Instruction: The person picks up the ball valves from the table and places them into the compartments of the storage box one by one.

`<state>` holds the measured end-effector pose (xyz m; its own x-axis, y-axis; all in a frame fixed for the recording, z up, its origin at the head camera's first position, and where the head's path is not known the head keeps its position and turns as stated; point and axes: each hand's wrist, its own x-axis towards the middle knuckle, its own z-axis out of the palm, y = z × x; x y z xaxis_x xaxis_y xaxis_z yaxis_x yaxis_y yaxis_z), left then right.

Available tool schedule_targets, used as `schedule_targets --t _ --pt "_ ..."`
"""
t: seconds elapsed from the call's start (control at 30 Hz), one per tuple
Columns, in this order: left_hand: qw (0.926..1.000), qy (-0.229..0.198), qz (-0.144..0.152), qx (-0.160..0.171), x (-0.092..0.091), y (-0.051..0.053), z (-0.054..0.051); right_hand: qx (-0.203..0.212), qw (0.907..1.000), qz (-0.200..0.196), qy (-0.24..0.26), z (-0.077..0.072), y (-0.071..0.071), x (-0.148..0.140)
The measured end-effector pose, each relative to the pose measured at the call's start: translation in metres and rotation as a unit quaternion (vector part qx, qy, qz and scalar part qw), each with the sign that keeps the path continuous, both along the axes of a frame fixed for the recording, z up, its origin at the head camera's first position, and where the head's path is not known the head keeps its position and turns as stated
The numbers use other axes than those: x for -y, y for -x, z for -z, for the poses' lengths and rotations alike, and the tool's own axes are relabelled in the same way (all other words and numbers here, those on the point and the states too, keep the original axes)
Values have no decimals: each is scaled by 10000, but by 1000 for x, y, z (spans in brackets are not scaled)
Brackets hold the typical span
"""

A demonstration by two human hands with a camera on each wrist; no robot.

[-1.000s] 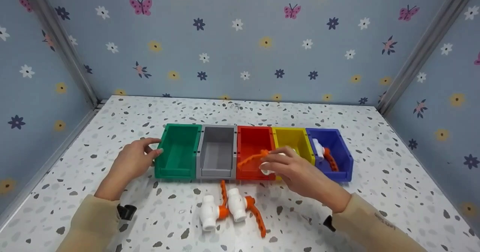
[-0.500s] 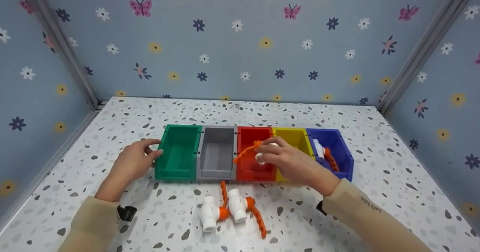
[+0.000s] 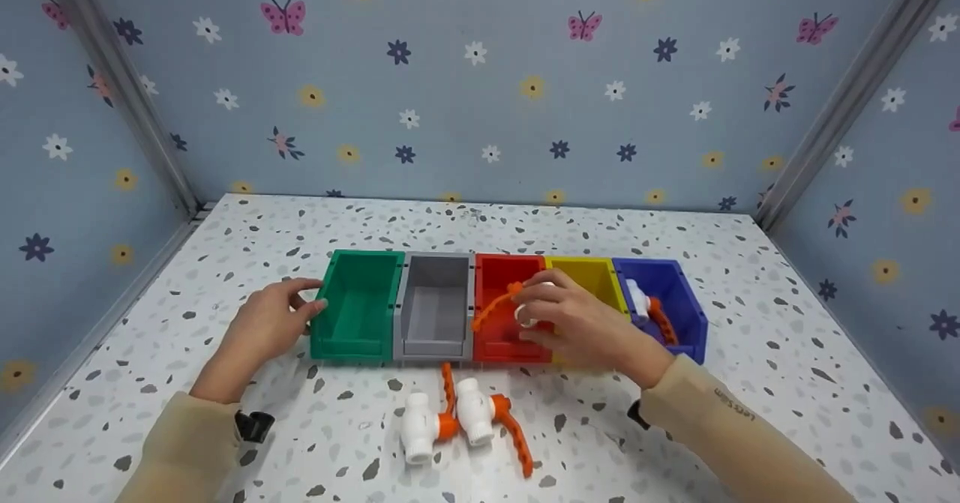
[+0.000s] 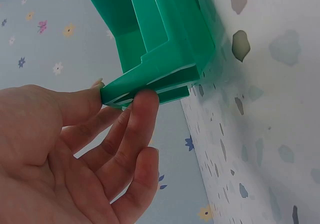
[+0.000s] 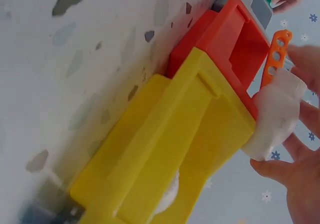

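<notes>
My right hand [image 3: 581, 315] grips a white ball valve [image 5: 277, 114] with an orange lever, held just above the red bin [image 3: 495, 349]. In the right wrist view the lever [image 5: 276, 54] points over that bin. The left hand [image 3: 266, 315] pinches the side wall of the green bin [image 4: 165, 34] between thumb and fingers. Two more ball valves, one on the left [image 3: 418, 428] and one on the right [image 3: 474, 411], lie on the table in front of the bins. Another ball valve [image 3: 637, 300] lies in the blue bin [image 3: 694, 323].
A grey bin [image 3: 435, 347] stands between the green and red ones. The yellow bin [image 5: 200, 89] holds a white piece [image 5: 169, 194], mostly hidden by its front wall. All bins stand side by side on a speckled table [image 3: 277, 226], with patterned panels [image 3: 480, 76] behind and beside it.
My right hand has carried its ball valve slightly up and left from the yellow bin to over the red bin. The left hand has stayed at the green bin.
</notes>
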<state>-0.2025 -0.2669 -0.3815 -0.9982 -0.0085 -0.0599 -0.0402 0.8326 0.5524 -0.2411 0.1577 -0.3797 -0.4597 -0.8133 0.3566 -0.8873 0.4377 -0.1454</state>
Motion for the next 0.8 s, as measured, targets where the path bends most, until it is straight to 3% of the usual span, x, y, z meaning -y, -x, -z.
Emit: schedule_targets --t 0.13,0.33,0.47,0.8 --pt "10000 -23 4 14 0 0 0 -34 9984 76 551 5 2 1" --pt "10000 -43 4 36 1 0 -1 533 9909 657 1051 8 3 -1" --pt "10000 -52 16 3 2 -1 -1 872 9851 870 1200 9 3 -4" --pt "10000 -94 1 -16 3 -1 0 1103 9801 1002 1314 8 4 -7"
